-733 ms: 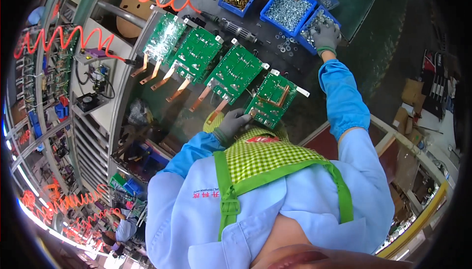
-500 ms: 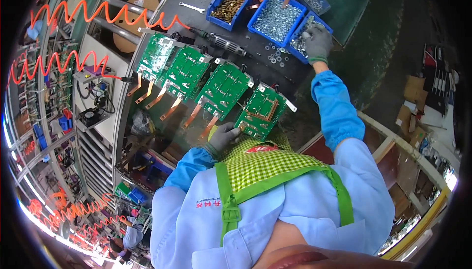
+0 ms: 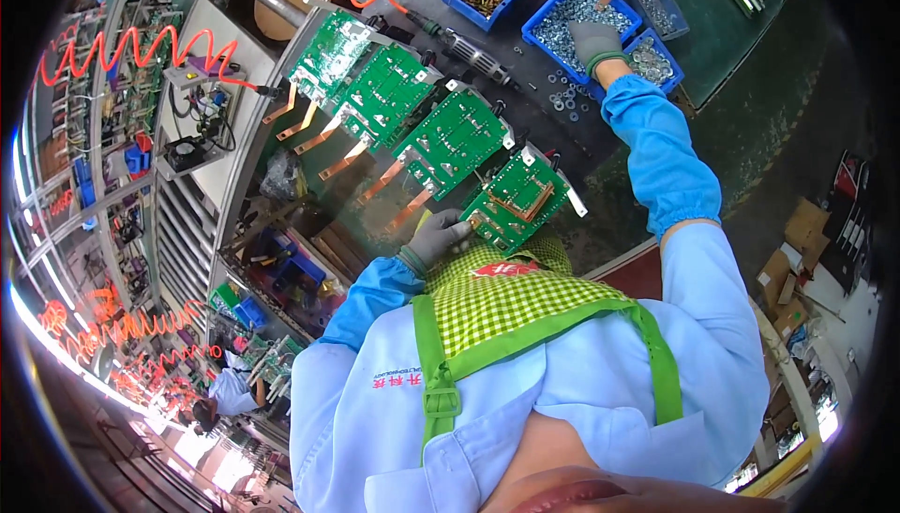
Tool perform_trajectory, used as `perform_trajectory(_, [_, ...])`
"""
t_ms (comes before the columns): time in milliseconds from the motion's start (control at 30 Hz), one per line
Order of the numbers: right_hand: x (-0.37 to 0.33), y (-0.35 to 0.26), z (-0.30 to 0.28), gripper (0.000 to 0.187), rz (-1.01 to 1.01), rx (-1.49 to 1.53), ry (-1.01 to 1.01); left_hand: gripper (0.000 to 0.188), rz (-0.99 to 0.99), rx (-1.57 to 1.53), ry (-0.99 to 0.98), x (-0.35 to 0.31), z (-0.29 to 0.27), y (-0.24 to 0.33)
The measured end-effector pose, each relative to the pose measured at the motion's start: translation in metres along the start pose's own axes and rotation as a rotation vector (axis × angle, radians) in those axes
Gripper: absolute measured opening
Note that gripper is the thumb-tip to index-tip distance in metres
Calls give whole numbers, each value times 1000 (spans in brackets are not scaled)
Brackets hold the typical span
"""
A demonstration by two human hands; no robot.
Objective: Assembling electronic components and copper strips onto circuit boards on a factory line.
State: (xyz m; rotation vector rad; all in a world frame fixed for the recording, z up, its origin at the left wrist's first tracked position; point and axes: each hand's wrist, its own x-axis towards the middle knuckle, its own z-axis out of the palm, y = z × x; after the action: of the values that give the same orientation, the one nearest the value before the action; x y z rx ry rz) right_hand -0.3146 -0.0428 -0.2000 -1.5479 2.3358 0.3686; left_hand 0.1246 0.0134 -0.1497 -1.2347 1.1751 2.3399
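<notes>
Head view: left hand (image 3: pixel 433 237) fingers curled on nearest circuit board (image 3: pixel 517 201), right hand (image 3: pixel 594 42) fingers hidden in bin (image 3: pixel 583 9).

Left hand (image 3: pixel 436 237) rests at the nearest board (image 3: pixel 516 199); three more boards (image 3: pixel 450 138) and copper strips (image 3: pixel 394 180) crowd the counter (image 3: pixel 562 138) beyond it. Right hand (image 3: pixel 595 43) sits among blue bins (image 3: pixel 581 12); loose washers (image 3: pixel 562 101) and a screwdriver (image 3: pixel 464 44) lie just below it. Open counter lies right of the bins.
</notes>
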Motion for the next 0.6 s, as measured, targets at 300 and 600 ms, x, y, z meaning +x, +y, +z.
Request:
perform_trajectory(300, [-10,-18,4,24,63,71,-31,25,28,61,7,-1,-3,-11])
perform_trajectory(600, [-70,3,-32,21,87,392,460,19,48,119,-23,2,-4,-1])
